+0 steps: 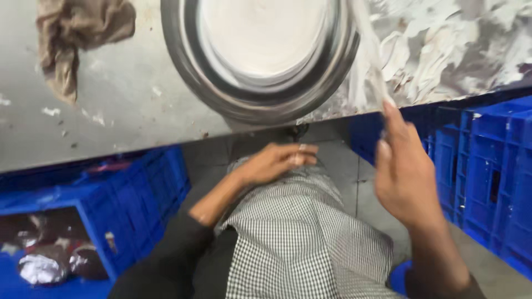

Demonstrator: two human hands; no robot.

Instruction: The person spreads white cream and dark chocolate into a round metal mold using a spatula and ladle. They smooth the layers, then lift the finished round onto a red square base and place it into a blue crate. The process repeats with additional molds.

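Both hands hover below table: left hand [277,161] on apron [305,232], right hand [404,171] raised.

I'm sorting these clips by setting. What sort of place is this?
Probably a commercial kitchen or food-prep area. A large steel dish of pale dough or batter sits on a floury metal worktable, blue plastic crates are stacked below, and the person wears a checked apron.

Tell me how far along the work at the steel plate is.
Done: a flat white round lies in the steel plate on the counter. In hand: the right hand pinches a thin sheet at the counter edge; the left hand rests on the checked apron. Left: crumpled sheets lie beside the plate.
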